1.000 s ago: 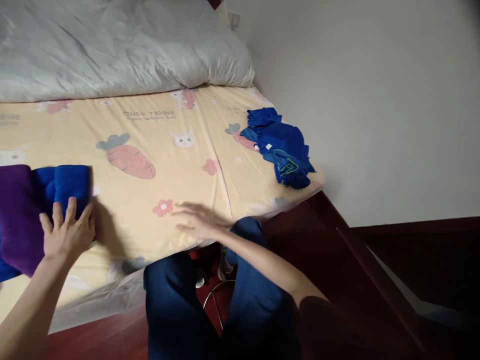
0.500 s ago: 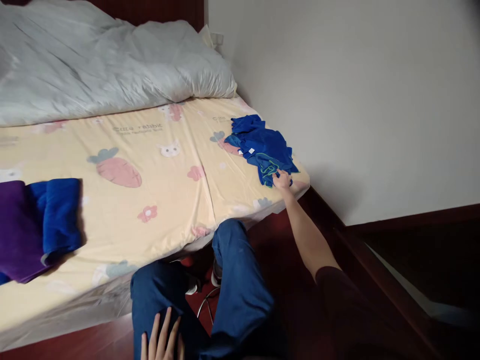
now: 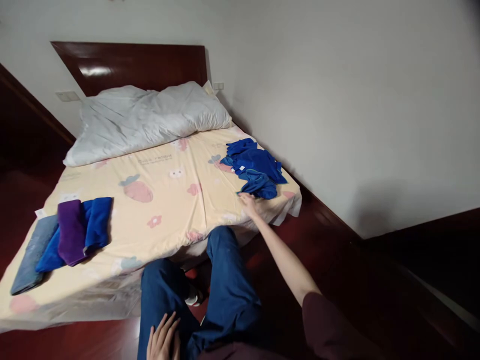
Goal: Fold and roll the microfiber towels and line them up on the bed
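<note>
At the bed's right front corner, my right hand [image 3: 247,201] pinches the edge of a blue towel [image 3: 260,186] with a thin green border. This towel lies crumpled against a heap of darker blue towels [image 3: 258,162], where small white tags show. Fingers extended, my left hand [image 3: 163,337] lies flat on my left thigh and holds nothing. On the left part of the bed, a folded purple towel [image 3: 71,232] overlaps a folded blue towel [image 3: 98,222]. Beside them is a folded grey-blue towel [image 3: 35,255].
The bed [image 3: 168,210] has a cream sheet with carrot and rabbit prints. A pale grey quilt [image 3: 150,117] is bunched by the dark wooden headboard [image 3: 150,62]. A white wall [image 3: 356,110] rises close to the bed's right side. My knees are at its front edge.
My right hand has moved left with the towel's edge, drawing its corner out from the heap. The view has tilted up and widened, showing the headboard and grey-blue towel. My left hand stays on my thigh.
</note>
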{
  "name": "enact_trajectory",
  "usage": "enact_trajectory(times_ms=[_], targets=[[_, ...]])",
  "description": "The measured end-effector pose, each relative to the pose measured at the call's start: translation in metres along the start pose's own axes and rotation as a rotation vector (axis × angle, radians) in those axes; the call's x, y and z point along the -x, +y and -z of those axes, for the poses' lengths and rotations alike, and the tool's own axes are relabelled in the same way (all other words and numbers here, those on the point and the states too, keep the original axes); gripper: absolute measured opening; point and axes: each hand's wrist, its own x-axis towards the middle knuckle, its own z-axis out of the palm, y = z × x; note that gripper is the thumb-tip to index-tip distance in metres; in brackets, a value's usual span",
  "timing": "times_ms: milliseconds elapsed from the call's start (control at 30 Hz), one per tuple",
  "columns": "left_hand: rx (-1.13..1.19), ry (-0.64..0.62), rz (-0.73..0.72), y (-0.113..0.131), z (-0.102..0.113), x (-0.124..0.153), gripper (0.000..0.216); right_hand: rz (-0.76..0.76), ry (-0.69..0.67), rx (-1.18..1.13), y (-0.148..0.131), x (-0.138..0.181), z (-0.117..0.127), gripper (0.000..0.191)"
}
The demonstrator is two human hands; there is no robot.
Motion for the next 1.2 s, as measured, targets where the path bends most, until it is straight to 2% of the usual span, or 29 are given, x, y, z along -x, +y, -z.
enact_trajectory(times_ms=[33,100,133,200,267,400,500,667,833,933,1033,1133,1200], targets=[[0.070,0.016,0.057,0.009,0.003,-0.004,0.034,0.060,-0.035,-0.053,-0.015,0.026,-0.008,0.022],[0.225,0.051,0.209,0.030,0.012,-0.016,0.035,0.207,-0.075,-0.319,-0.043,0.082,-0.024,0.016],[0.304,0.065,0.296,0.040,0.017,-0.024,0.036,0.231,-0.087,-0.426,-0.057,0.110,-0.031,0.013],[0.468,0.059,0.457,0.060,0.026,-0.040,0.040,0.213,-0.099,-0.588,-0.084,0.162,-0.041,0.010],[0.654,0.061,0.545,0.075,0.031,-0.057,0.045,0.161,-0.130,-0.707,-0.107,0.205,-0.044,0.010],[0.915,0.076,0.495,0.094,0.027,-0.084,0.053,0.093,-0.230,-0.821,-0.142,0.266,-0.039,0.014],[0.872,0.080,0.426,0.105,0.024,-0.095,0.056,0.108,-0.290,-0.846,-0.157,0.297,-0.033,0.020],[0.691,0.034,0.286,0.114,0.028,-0.092,0.047,0.109,-0.341,-0.834,-0.162,0.322,-0.025,0.022],[0.672,0.097,0.314,0.108,0.028,-0.077,0.042,0.193,-0.477,-0.813,-0.159,0.324,-0.018,0.023],[0.677,0.112,0.355,0.104,0.030,-0.070,0.039,0.186,-0.512,-0.800,-0.159,0.329,-0.019,0.025],[0.686,0.127,0.443,0.101,0.033,-0.067,0.037,0.046,-0.519,-0.813,-0.156,0.331,-0.025,0.024],[0.727,0.164,0.557,0.097,0.032,-0.064,0.037,-0.197,-0.410,-0.845,-0.146,0.326,-0.039,0.023],[0.820,0.205,0.634,0.091,0.029,-0.061,0.039,-0.355,-0.352,-0.859,-0.137,0.319,-0.049,0.031]])
